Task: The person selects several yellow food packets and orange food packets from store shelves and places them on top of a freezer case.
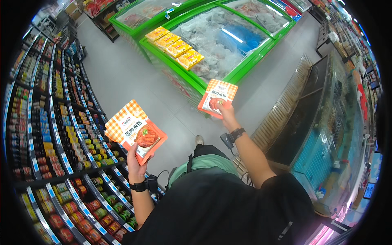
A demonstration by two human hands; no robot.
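My left hand (137, 163) grips the lower edge of an orange-and-white food pouch (130, 124) with a checked top and a picture of a meat dish, held upright in front of the jar shelves. A second pouch of the same look (225, 89) is in my right hand (226, 111), thumb across its front, near the corner of a green-framed chest freezer (196, 80). Both pouches face the camera and stand apart from each other. Several yellow packets (190, 58) lie in a row on the freezer's near left edge.
Shelves of jars and bottles (70, 150) curve along the left side. Glass tanks (318, 153) with a slatted ledge (284, 101) stand on the right. Grey tiled floor (171, 107) runs between. Another green freezer (131, 29) and a dark shelf rack (104, 23) stand at the back.
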